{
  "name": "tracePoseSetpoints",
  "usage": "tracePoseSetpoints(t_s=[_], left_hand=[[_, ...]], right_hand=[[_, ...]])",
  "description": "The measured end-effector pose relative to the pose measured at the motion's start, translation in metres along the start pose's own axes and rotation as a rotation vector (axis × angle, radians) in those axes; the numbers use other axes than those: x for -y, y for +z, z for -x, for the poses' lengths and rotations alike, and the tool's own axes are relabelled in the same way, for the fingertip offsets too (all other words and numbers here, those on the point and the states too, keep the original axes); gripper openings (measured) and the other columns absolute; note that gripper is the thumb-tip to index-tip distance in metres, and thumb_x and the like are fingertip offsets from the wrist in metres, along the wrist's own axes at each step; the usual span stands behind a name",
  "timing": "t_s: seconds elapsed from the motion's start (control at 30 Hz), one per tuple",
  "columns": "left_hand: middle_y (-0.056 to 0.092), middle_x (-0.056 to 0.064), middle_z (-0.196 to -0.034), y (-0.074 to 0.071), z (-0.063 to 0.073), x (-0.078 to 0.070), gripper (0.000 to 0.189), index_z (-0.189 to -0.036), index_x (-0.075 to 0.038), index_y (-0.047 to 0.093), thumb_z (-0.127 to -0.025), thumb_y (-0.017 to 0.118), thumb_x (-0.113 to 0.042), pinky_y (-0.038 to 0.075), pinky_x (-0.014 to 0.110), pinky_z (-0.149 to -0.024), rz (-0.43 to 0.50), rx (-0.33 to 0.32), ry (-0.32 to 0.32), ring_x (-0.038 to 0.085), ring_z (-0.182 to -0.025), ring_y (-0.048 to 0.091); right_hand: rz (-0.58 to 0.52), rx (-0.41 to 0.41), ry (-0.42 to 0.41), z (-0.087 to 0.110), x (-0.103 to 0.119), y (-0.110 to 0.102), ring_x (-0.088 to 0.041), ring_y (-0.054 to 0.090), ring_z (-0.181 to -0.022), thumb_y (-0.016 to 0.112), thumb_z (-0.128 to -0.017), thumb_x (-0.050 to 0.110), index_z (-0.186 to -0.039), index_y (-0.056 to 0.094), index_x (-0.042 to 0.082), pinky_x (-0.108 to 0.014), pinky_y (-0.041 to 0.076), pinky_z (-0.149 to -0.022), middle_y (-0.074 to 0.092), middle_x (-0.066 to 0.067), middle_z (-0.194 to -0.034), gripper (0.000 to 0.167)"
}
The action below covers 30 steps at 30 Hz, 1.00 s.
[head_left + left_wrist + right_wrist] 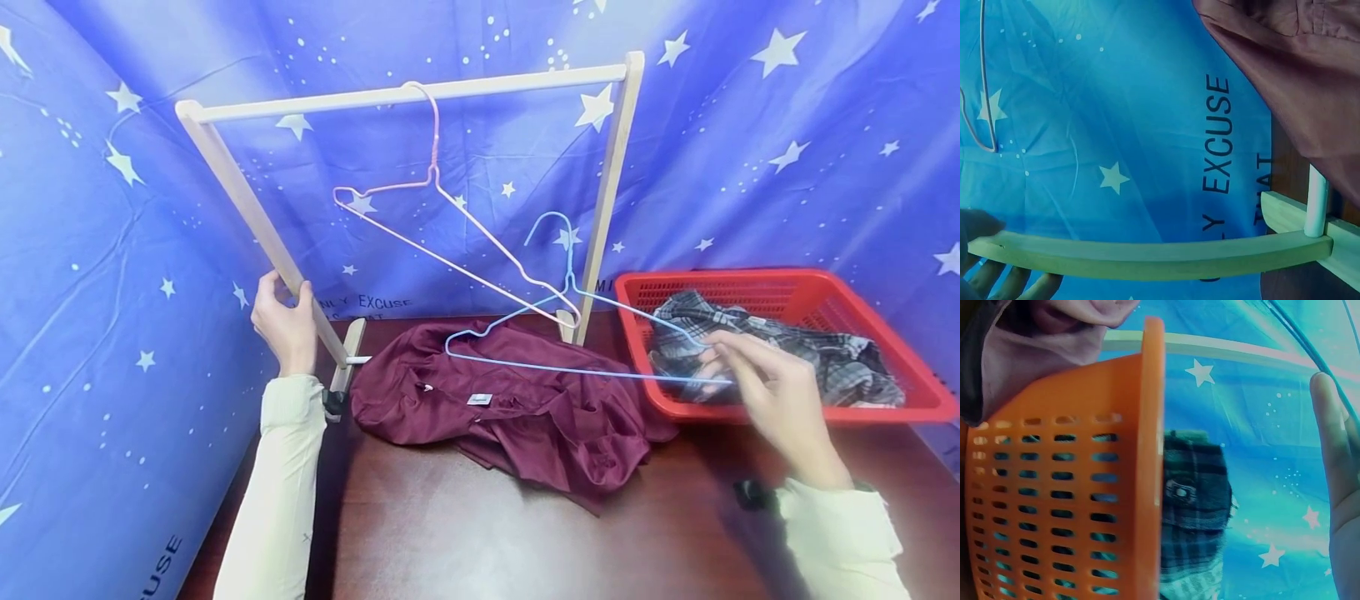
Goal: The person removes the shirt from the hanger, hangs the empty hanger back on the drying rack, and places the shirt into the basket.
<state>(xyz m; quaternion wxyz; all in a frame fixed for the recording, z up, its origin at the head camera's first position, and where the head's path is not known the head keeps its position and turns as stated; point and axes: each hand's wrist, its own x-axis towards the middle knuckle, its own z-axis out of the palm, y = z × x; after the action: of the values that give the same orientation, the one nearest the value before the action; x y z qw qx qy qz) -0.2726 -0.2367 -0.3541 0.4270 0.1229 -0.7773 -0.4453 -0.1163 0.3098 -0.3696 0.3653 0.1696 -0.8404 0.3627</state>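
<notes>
My left hand (287, 321) grips the left upright of a wooden clothes rack (247, 200); in the left wrist view its fingers (1019, 281) curl round the post. By its end, a blue wire hanger (555, 368) is pinched in my right hand (780, 396), its hook pointing up and free of the bar. A pink wire hanger (480, 229) hangs from the rack's top bar, tilted down to the right. Below both hangers, a maroon garment (517, 433) with a white label lies crumpled on the table.
At the right stands a red perforated basket (892, 412) holding a plaid garment (840, 367). A blue curtain (750, 167) with white stars encloses the back and left side. The brown table (450, 533) extends in front of the maroon garment.
</notes>
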Motion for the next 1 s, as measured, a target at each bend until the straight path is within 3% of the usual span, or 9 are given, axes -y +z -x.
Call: tracePoseSetpoints(t_s=[0.13, 0.27, 0.43, 0.67, 1.0], left_hand=[[0.072, 0.015, -0.106, 0.001, 0.0, 0.0, 0.027, -0.114, -0.005, 0.068, -0.087, 0.069, -0.01, 0.042, 0.046, -0.096, 0.008, -0.008, 0.011, 0.032, -0.092, 0.066], [0.071, 0.015, -0.107, 0.0, -0.001, 0.0, 0.026, -0.113, -0.005, 0.068, -0.087, 0.068, -0.01, 0.043, 0.045, -0.096, 0.005, 0.001, 0.005, 0.031, -0.091, 0.067], [0.074, 0.014, -0.105, -0.001, -0.003, -0.001, 0.025, -0.11, -0.007, 0.07, -0.085, 0.069, -0.009, 0.048, 0.041, -0.094, 0.003, 0.015, -0.044, 0.031, -0.09, 0.07], [0.075, 0.013, -0.105, -0.001, -0.006, -0.001, 0.025, -0.109, -0.008, 0.071, -0.084, 0.071, -0.01, 0.047, 0.034, -0.097, -0.021, 0.033, -0.095, 0.03, -0.09, 0.07], [0.075, 0.012, -0.105, -0.003, -0.006, 0.001, 0.026, -0.109, -0.008, 0.072, -0.083, 0.072, -0.011, 0.049, 0.035, -0.095, -0.014, 0.028, -0.087, 0.028, -0.088, 0.07]], right_hand=[[0.007, -0.031, -0.056, -0.003, 0.001, 0.001, 0.015, 0.061, -0.086, 0.066, -0.082, -0.017, -0.107, 0.073, -0.004, -0.006, 0.04, -0.073, 0.07, 0.015, -0.09, 0.029], [-0.016, -0.052, -0.054, -0.006, 0.007, 0.0, 0.013, 0.061, -0.086, 0.064, -0.085, -0.016, -0.105, 0.073, -0.007, -0.006, 0.04, -0.075, 0.069, 0.017, -0.089, 0.023], [-0.013, -0.115, -0.087, -0.01, 0.014, -0.003, 0.013, 0.061, -0.087, 0.062, -0.087, -0.014, -0.102, 0.073, -0.009, -0.007, 0.041, -0.079, 0.069, 0.016, -0.09, 0.019], [-0.071, -0.279, -0.168, -0.021, 0.029, -0.003, 0.01, 0.065, -0.086, 0.061, -0.089, -0.011, -0.098, 0.072, -0.012, -0.005, 0.043, -0.076, 0.075, -0.008, -0.086, 0.014], [-0.206, -0.492, -0.149, -0.047, 0.058, 0.002, 0.002, 0.068, -0.075, 0.06, -0.089, -0.013, -0.09, 0.071, -0.017, -0.009, 0.05, -0.072, 0.075, -0.013, -0.083, 0.012]])
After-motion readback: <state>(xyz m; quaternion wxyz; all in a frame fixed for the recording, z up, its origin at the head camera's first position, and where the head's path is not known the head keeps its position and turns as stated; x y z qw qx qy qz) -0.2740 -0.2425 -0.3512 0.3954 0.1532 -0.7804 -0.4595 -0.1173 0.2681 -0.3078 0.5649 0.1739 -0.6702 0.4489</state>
